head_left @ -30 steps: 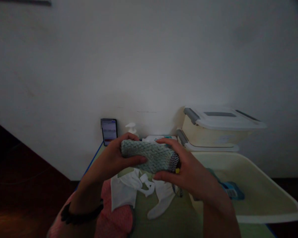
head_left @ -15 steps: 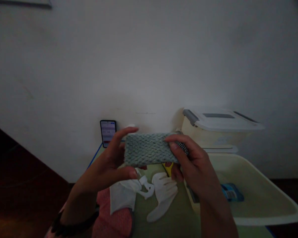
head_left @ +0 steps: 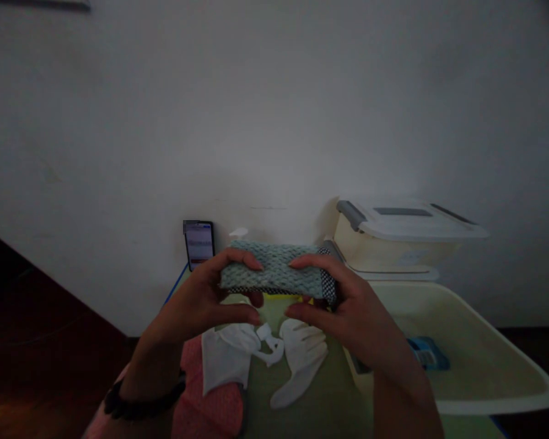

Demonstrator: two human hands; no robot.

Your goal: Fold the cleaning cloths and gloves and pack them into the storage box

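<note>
Both hands hold up a pale green knitted pouch (head_left: 274, 269) with a black-and-white checked edge, level in front of me above the table. My left hand (head_left: 205, 299) grips its left end, fingers curled over the top and thumb under. My right hand (head_left: 338, 305) grips the right end the same way. Below the hands lie white gloves (head_left: 297, 353) on the green table top (head_left: 311, 408). A strip of yellow shows under the pouch.
A phone (head_left: 199, 242) leans lit against the wall at the table's back. A cream tub (head_left: 480, 360) at the right holds a blue packet (head_left: 427, 353). Lidded boxes (head_left: 402, 235) are stacked behind it. Pink cloth (head_left: 205, 408) lies at the left near edge.
The pouch was first held low and tilted near the gloves; both hands lifted it and turned it level, and the fingers have since shifted along its top edge.
</note>
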